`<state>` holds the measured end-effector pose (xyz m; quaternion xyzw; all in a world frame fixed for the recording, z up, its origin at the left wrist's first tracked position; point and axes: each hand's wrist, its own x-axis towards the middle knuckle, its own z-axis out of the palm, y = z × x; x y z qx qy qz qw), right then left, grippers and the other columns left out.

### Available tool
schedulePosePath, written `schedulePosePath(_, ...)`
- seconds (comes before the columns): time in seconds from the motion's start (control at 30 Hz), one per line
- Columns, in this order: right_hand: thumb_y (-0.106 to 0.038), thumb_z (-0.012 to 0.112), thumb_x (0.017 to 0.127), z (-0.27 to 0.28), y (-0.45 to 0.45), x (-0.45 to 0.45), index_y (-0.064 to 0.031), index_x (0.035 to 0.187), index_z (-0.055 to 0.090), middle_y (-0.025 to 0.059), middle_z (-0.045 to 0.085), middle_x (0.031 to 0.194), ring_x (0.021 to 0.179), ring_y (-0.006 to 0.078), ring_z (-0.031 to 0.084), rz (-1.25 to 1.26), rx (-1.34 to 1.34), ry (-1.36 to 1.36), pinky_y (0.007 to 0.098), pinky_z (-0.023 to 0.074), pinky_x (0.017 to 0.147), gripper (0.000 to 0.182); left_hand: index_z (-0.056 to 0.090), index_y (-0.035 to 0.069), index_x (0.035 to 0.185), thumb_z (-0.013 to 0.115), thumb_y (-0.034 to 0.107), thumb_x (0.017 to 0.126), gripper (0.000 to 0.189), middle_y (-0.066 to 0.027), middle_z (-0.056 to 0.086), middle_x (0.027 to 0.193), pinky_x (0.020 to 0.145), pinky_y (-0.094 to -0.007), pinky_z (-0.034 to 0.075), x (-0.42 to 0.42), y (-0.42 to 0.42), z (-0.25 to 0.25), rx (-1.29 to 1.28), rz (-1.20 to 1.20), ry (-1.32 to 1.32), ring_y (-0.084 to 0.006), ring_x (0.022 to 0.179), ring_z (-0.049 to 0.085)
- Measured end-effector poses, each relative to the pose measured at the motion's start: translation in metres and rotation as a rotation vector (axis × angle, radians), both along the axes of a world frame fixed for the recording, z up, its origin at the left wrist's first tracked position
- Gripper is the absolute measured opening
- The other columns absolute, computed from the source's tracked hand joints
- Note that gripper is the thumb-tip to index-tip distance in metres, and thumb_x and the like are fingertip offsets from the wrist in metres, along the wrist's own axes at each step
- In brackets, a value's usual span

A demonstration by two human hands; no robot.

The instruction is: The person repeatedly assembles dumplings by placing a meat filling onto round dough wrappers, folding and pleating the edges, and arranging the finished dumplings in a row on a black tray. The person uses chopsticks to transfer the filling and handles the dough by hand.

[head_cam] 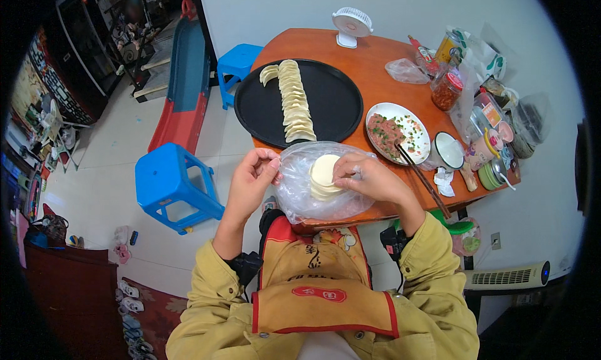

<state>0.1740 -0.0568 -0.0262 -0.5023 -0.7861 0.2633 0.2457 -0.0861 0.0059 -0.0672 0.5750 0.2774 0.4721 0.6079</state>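
Observation:
A stack of round dumpling wrappers (325, 170) lies on a crumpled clear plastic bag (300, 203) at the table's near edge. My right hand (368, 174) reaches in from the right, its thumb and fingertips pinched at the right rim of the top wrapper. At the bag's left edge is my left hand (259, 172), thumb against curled fingers; whether it grips the film is unclear. Beyond the bag, a round black tray (333, 102) bears a long overlapping row of folded dumplings (295, 102) and a short second row (269, 74). Minced filling with green bits (386, 132) sits on a white plate (396, 108).
Dark chopsticks (425, 181) rest on the plate's rim and jut past the table edge. To the right stand a white bowl (448, 151), a red-lidded jar (446, 91) and bags. A white fan (351, 22) is at the back. Blue stools (162, 181) flank the table's left.

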Motion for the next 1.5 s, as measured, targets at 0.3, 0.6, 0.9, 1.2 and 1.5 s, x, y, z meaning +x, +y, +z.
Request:
schedulePosePath(0.3, -0.011, 0.069, 0.078, -0.007, 0.009, 0.011, -0.0017, 0.088, 0.067, 0.0077, 0.063, 0.095, 0.093, 0.024, 0.058, 0.035, -0.032, 0.06, 0.0327, 0.0454, 0.083, 0.013, 0.052, 0.002, 0.101, 0.057, 0.009, 0.092, 0.012, -0.0015, 0.058, 0.091, 0.065, -0.0213, 0.048, 0.005, -0.003, -0.001, -0.004, -0.028, -0.038, -0.0074, 0.074, 0.058)
schedulePosePath(0.6, -0.011, 0.071, 0.077, 0.002, 0.001, 0.002, -0.0039, 0.091, 0.065, 0.008, 0.059, 0.1, 0.102, 0.0264, 0.053, 0.071, 0.039, -0.107, 0.0349, 0.0411, 0.091, 0.017, 0.053, 0.003, 0.101, 0.056, 0.01, 0.092, 0.011, -0.0026, 0.058, 0.088, 0.065, -0.0234, 0.048, 0.01, -0.008, 0.004, -0.016, -0.017, 0.003, -0.0092, 0.074, 0.057)
schedulePosePath(0.9, -0.008, 0.068, 0.079, -0.003, 0.004, 0.011, -0.0031, 0.089, 0.066, 0.0074, 0.06, 0.1, 0.098, 0.0244, 0.056, 0.105, 0.006, -0.002, 0.0336, 0.0438, 0.086, 0.011, 0.053, 0.003, 0.101, 0.055, 0.01, 0.093, 0.01, -0.0024, 0.058, 0.089, 0.065, -0.0232, 0.048, 0.013, -0.012, 0.005, -0.031, -0.052, -0.031, -0.0091, 0.075, 0.057)
schedulePosePath(1.2, -0.015, 0.059, 0.09, -0.021, 0.014, 0.009, -0.0022, 0.095, 0.061, 0.0008, 0.06, 0.084, 0.077, 0.0089, 0.054, -0.113, -0.096, 0.498, 0.0238, 0.0449, 0.072, 0.014, 0.053, 0.003, 0.102, 0.055, 0.01, 0.093, 0.011, -0.0031, 0.057, 0.09, 0.067, -0.0236, 0.049, 0.02, -0.019, 0.012, -0.026, -0.121, -0.054, -0.0097, 0.076, 0.057)
schedulePosePath(1.5, -0.017, 0.058, 0.092, -0.017, 0.01, 0.017, -0.0059, 0.099, 0.055, -0.0011, 0.06, 0.083, 0.07, 0.0041, 0.055, -0.492, -0.208, 1.195, 0.0171, 0.0442, 0.062, 0.013, 0.046, 0.002, 0.124, 0.048, 0.016, 0.097, 0.031, -0.0126, 0.053, 0.12, 0.092, -0.0317, 0.048, 0.05, -0.027, 0.016, -0.252, -0.345, -0.126, -0.0177, 0.107, 0.055)
